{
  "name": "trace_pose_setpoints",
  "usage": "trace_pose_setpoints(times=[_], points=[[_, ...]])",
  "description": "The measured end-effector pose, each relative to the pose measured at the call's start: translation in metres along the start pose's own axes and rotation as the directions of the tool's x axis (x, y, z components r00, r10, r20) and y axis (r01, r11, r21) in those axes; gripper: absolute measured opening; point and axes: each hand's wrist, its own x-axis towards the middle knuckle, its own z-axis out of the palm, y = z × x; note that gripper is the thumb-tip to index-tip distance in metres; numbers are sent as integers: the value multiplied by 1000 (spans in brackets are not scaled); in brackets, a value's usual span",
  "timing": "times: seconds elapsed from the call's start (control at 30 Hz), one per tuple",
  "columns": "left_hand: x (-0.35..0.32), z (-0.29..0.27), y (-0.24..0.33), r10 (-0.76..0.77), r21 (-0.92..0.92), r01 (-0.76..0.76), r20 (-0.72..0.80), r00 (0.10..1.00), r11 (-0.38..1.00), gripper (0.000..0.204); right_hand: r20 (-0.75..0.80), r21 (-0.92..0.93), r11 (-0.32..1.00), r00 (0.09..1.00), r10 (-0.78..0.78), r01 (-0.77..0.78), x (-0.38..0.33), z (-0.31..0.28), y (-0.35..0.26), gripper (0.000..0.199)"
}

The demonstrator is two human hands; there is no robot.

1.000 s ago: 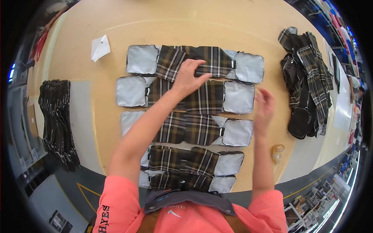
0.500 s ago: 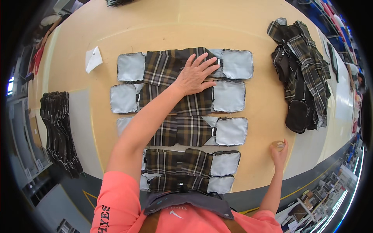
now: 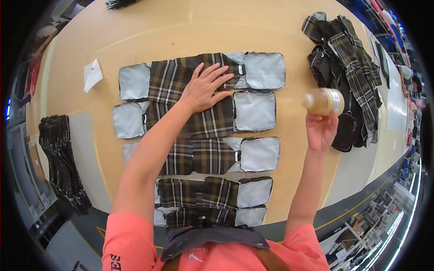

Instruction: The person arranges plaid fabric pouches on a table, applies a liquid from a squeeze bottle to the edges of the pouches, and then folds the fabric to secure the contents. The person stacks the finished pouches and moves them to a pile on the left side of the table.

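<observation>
Small see-through bottle with amber contents and a white label (image 3: 326,102) is up in the right hand (image 3: 322,131), fingers curled round its near side, so that grip's definitely on something. Long axis runs pretty much left to right: the blurry pale end points left, at the fabric, and the labelled part is toward the right. Can't tell if it tips up or down. It's to the right of the pale grey-blue square fabric end (image 3: 255,110) on the second row from the far side, well apart from it, with the heaped dark plaid fabric pieces (image 3: 357,77) on its right. Looks held above the tan tabletop (image 3: 181,27) to me. Left hand (image 3: 203,92) is the farther one, way off to the left, fingers loosely spread and gripping nothing, resting on the far row's brown-and-black plaid fabric panel (image 3: 167,77). That panel's long axis goes left-right too, roughly parallel to the bottle.
</observation>
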Motion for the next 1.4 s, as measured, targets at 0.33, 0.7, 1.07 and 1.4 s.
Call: trace_pose_setpoints(times=[0.33,0.7,1.07,1.4], points=[[-2,1,-2,-22,-42,21,-14,1000,999,50,2,-699,697,974,-226,162,67,29,63,45],[-1,0,-2,-24,-70,22,-36,999,997,47,-46,-508,860,997,-68,36,83,25,61,41],[-1,2,-2,-23,-50,21,-36,999,999,47,-35,-466,885,999,-14,-4,80,16,52,36],[-1,2,-2,-22,-44,20,-53,998,999,46,95,-787,587,978,-187,189,92,22,70,46]])
